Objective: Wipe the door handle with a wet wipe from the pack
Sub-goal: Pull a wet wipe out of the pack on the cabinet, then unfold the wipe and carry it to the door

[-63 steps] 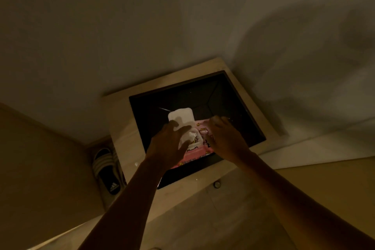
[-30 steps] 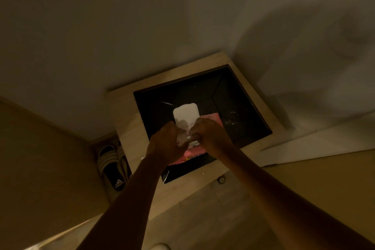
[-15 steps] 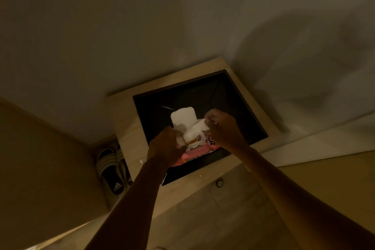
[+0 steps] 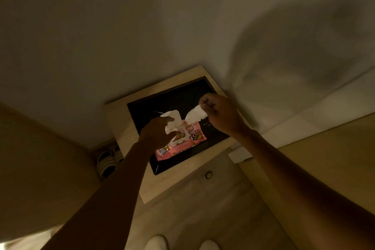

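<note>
**Wipe nearly free of the pack**

Our right hand (image 4: 220, 114) pinches the wet wipe (image 4: 195, 114) just above the pink pack (image 4: 182, 142) on the dark tabletop (image 4: 176, 97); our left hand (image 4: 157, 134) presses down beside the open lid (image 4: 171, 116). Pulling sideways could tear it or drag out a second wipe.

Pack (image 4: 180, 144) half under left hand (image 4: 158, 133)

Your surface (image 4: 129, 140) is a pale wooden cabinet top with a black inset panel (image 4: 182, 97). The pink wipe pack (image 4: 182, 144) lies on that panel, toward its near-left corner.
</note>
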`<control>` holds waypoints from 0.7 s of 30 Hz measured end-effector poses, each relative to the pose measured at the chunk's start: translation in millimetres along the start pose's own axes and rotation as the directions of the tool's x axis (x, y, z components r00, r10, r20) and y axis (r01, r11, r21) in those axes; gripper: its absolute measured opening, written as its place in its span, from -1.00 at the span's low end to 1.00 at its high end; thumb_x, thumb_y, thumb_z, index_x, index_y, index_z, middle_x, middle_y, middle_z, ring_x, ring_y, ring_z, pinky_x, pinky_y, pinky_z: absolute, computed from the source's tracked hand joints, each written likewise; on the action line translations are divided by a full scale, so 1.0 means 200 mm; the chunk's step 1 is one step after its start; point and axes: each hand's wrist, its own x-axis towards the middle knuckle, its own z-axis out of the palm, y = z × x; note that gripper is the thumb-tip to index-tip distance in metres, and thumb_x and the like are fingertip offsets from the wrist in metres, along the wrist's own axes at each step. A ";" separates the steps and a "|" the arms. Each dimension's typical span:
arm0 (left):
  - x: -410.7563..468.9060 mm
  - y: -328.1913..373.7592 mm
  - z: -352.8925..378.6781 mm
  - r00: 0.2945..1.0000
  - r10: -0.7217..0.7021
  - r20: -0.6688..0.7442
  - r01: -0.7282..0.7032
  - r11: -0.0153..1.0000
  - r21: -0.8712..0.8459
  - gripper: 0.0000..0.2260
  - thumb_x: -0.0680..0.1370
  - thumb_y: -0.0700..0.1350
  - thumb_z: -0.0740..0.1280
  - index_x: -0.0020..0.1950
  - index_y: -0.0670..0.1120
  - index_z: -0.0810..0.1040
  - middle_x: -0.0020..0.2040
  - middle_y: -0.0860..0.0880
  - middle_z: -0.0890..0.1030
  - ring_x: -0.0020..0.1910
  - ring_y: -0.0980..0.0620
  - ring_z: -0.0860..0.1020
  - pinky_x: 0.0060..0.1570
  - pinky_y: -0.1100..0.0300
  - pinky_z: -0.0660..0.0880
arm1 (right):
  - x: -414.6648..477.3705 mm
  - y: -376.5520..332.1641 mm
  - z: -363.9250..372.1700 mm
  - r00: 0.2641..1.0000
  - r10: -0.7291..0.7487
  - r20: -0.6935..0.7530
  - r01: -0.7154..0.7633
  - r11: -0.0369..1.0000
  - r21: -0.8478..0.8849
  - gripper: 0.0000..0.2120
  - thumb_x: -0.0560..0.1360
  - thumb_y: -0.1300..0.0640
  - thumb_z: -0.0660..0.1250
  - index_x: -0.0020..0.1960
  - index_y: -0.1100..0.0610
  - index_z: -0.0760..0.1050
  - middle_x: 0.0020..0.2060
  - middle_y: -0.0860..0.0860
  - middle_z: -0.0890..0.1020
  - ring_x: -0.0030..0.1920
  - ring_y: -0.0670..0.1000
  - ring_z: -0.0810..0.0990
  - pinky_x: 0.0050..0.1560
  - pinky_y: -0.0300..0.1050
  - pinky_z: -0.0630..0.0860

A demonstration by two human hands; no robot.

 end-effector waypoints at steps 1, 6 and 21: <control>-0.03 0.06 -0.07 1.000 0.014 0.001 -0.014 1.000 -0.021 -0.49 0.46 0.07 0.42 0.38 0.02 0.42 0.28 -0.07 0.52 0.21 -0.06 0.53 0.22 -0.02 0.50 | -0.01 -0.05 -0.05 1.000 -0.001 -0.002 0.001 1.000 0.009 -0.92 0.57 0.21 0.28 0.00 0.17 0.54 -0.17 -0.07 0.58 -0.14 -0.08 0.58 -0.22 -0.32 0.48; -0.29 0.44 -0.39 0.989 0.145 0.012 -0.141 0.976 -0.166 -0.49 0.40 0.07 0.48 0.32 0.01 0.49 0.24 -0.03 0.56 0.12 -0.02 0.58 0.07 0.14 0.52 | -0.09 -0.40 -0.40 0.999 0.027 -0.031 -0.024 0.997 0.079 -0.87 0.58 0.20 0.28 0.03 0.25 0.56 -0.12 0.09 0.65 -0.16 -0.02 0.63 -0.30 -0.22 0.58; -1.02 1.38 -1.02 0.924 0.373 0.088 -0.354 0.919 -0.173 -0.69 0.56 -0.08 0.33 0.16 -0.28 0.59 0.14 -0.24 0.63 0.10 -0.18 0.61 0.16 -0.04 0.53 | -0.71 -1.13 -1.34 0.860 0.475 -0.187 -0.383 0.842 0.380 -0.79 0.47 0.02 0.45 0.04 0.09 0.61 -0.11 0.13 0.70 -0.23 0.05 0.71 -0.23 -0.04 0.68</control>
